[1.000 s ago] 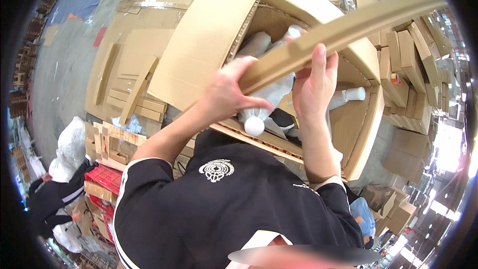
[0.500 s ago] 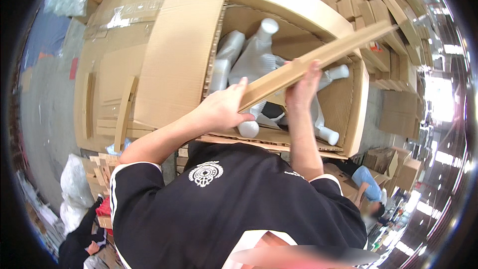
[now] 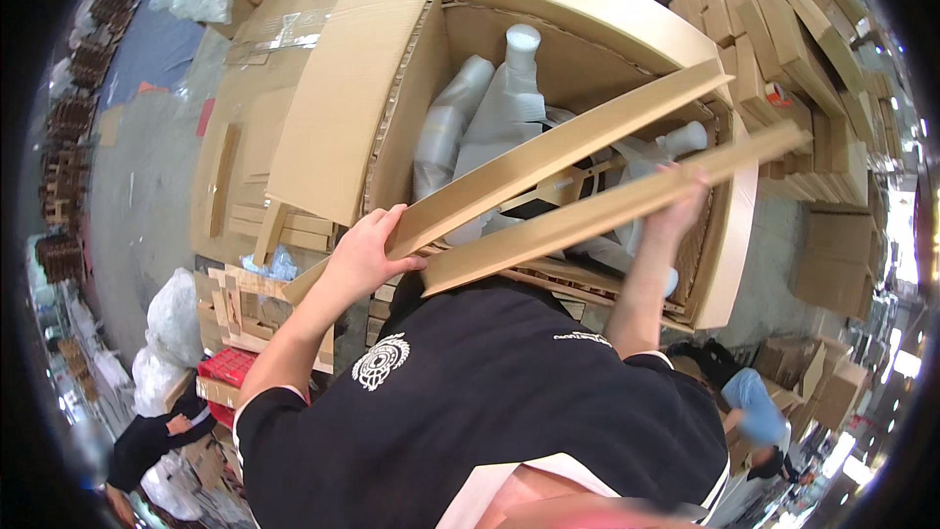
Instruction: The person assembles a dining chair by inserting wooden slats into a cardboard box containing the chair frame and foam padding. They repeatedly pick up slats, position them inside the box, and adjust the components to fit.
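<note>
— Our left hand (image 3: 367,253) sits at about eight o'clock, fingers curled over the near end of a long folded cardboard strip (image 3: 558,162), gripping its edge. Do we see the right one as well?

— Only partly. Our right hand (image 3: 682,204) is up at three o'clock, tucked behind the second cardboard strip (image 3: 627,208); the fingertips press against its far side, but we cannot tell whether they close fully around it.

— So the two hands are well apart, one on each strip?

— Yes. Both strips run slantwise from seven o'clock up toward two o'clock, lying across the mouth of the big open cardboard box (image 3: 548,0), the lower strip just beside the upper one.

— And inside the box?

— We see pale wrapped mannequin parts (image 3: 494,108), a rounded end pointing toward twelve o'clock, and another white piece (image 3: 681,140) near the right hand, partly hidden under the strips.

— Around us?

— Flattened cardboard sheets (image 3: 245,127) on the floor at ten o'clock, stacked cartons (image 3: 783,29) at two o'clock, white plastic bags (image 3: 171,318) at eight o'clock, and another person (image 3: 147,441) in dark clothes low at seven o'clock.
</note>
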{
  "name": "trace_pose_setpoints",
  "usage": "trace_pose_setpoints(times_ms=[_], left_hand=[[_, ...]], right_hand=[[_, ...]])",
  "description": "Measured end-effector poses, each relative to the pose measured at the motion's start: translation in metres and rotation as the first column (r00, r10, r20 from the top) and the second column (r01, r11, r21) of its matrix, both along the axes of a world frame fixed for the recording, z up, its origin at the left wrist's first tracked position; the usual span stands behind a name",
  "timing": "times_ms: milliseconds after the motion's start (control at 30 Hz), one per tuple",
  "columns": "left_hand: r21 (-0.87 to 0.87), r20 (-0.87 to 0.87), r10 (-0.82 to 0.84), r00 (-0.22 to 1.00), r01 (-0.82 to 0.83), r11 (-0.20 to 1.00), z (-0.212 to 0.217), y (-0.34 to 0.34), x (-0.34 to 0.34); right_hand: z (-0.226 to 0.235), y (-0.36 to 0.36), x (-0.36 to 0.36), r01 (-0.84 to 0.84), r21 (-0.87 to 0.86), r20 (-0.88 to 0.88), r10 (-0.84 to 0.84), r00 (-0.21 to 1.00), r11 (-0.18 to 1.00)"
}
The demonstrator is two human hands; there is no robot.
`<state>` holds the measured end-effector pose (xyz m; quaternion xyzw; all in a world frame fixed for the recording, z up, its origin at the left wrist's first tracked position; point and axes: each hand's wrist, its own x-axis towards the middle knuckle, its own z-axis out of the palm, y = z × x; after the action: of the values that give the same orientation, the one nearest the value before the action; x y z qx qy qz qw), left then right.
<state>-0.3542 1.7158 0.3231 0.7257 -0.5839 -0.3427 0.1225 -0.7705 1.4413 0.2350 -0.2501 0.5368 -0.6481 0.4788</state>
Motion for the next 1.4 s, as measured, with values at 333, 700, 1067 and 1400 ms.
trace_pose_setpoints(times_ms=[333, 700, 1067, 1400], left_hand=[[-0.091, 0.100, 0.072, 0.992, -0.063, 0.994, 0.004, -0.026, -0.004], [-0.449, 0.697, 0.495, 0.519, -0.222, 0.866, -0.108, -0.313, 0.025], [-0.402, 0.719, 0.512, 0.469, -0.321, 0.858, -0.118, -0.338, 0.002], [-0.372, 0.534, 0.565, 0.629, -0.425, 0.825, -0.108, -0.357, 0.027]], right_hand=[[0.242, -0.052, -0.212, -0.143, -0.613, -0.315, -0.075, 0.946, 0.777], [0.362, -0.149, 0.043, -0.443, -0.767, -0.356, 0.266, 0.896, 0.465], [0.313, -0.171, 0.279, -0.428, -0.876, -0.210, 0.624, 0.753, 0.221], [0.289, -0.163, 0.340, -0.535, -0.790, -0.233, 0.660, 0.714, 0.300]])
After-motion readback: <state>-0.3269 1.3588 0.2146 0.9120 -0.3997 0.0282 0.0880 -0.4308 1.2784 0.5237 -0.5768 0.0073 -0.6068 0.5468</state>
